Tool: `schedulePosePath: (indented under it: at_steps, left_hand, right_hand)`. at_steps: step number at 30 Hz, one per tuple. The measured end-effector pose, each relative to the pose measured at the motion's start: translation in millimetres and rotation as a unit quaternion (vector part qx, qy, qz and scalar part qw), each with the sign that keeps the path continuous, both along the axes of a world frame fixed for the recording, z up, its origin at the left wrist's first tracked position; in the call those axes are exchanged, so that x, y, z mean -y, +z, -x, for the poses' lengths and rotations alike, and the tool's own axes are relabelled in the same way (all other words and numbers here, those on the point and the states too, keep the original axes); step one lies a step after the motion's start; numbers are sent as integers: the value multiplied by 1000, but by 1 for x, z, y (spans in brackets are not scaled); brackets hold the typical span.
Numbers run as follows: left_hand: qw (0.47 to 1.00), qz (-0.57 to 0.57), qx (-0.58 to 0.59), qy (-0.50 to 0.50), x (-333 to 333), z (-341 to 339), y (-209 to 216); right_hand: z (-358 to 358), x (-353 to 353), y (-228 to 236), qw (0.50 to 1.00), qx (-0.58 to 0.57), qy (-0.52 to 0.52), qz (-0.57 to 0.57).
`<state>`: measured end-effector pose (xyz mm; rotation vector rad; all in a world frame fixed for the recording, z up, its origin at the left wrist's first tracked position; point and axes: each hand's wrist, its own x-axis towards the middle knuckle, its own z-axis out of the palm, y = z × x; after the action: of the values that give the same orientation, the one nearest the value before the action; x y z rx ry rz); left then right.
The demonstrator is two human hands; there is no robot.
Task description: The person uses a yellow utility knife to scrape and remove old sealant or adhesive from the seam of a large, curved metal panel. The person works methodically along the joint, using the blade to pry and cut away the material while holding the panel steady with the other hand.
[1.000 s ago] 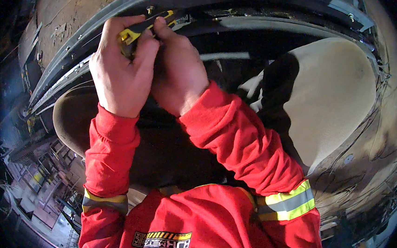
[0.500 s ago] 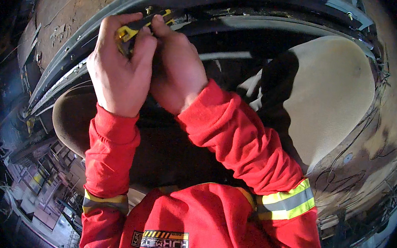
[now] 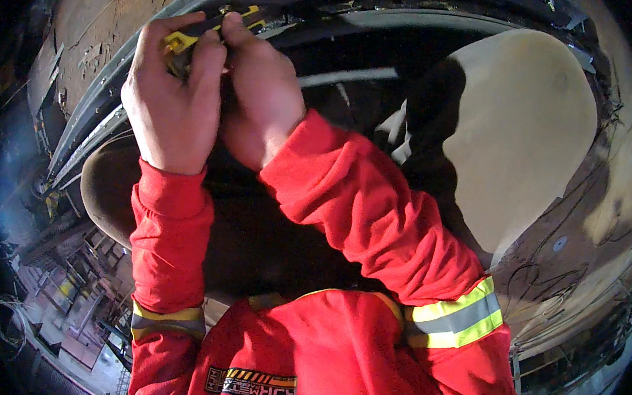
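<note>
Pinching a yellow-and-black tool [image 3: 180, 41] between thumb and forefinger, the left hand [image 3: 169, 104] is raised toward the curved metal rail [image 3: 114, 70]. The right hand [image 3: 263, 89] is close beside it, its thumb laid along the tool's dark middle; its other fingers are hidden, so how they grip cannot be told. The tool slants up to the right, its far yellow end beyond the right thumb, near a small bolt [image 3: 225, 10]. Red sleeves [image 3: 375, 195] cover both forearms, each with a reflective band [image 3: 458, 320]. A beige-clad knee [image 3: 529, 132] fills the right side, partly shadowed, beside a brown, stained surface [image 3: 546, 297].
</note>
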<state>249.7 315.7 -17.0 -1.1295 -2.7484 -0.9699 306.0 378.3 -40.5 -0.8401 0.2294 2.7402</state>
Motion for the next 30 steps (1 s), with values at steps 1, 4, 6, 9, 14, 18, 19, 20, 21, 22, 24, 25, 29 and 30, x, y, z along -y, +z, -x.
schedulePosePath:
  at_steps: [1,4,6,9,14,18,19,20,21,22,24,25,29,30]
  left_hand:
    - [1000,9,-17,-1,0,1,1]
    - [999,27,-46,3,-3,5,6]
    - [999,31,-38,15,-5,11,7]
    - [999,34,-26,9,-9,25,11]
    - [999,38,-35,-1,-13,52,14]
    - [981,53,111,152,20,43,41]
    - [983,26,118,138,24,45,44]
    - [983,16,121,139,26,41,44]
    - [981,9,121,154,38,34,43]
    - [979,-2,121,165,49,30,47]
    - [981,-4,126,145,65,31,50]
    - [982,-15,122,141,69,29,51]
    - [984,-10,120,129,94,7,67]
    - [985,9,111,131,99,-3,74]
  right_hand:
    - [4,2,-4,1000,-6,-2,-3]
    - [12,8,-10,1000,3,-5,-17]
    - [17,10,-11,999,12,-6,-37]
    - [30,14,-11,997,22,-35,-58]
    - [24,-1,-14,977,66,30,-201]
    - [5,-41,-46,632,204,123,-737]
    - [-5,-65,-50,487,247,23,-838]
    - [-3,-80,-52,329,345,-5,-879]
    - [-8,-91,-39,296,313,35,-902]
    - [-15,-105,-21,261,280,69,-921]
    - [-7,-108,-26,173,251,52,-951]
    - [-3,-110,-31,118,237,66,-962]
    - [22,-142,-58,7,163,173,-971]
    - [28,-147,-53,-5,155,215,-964]
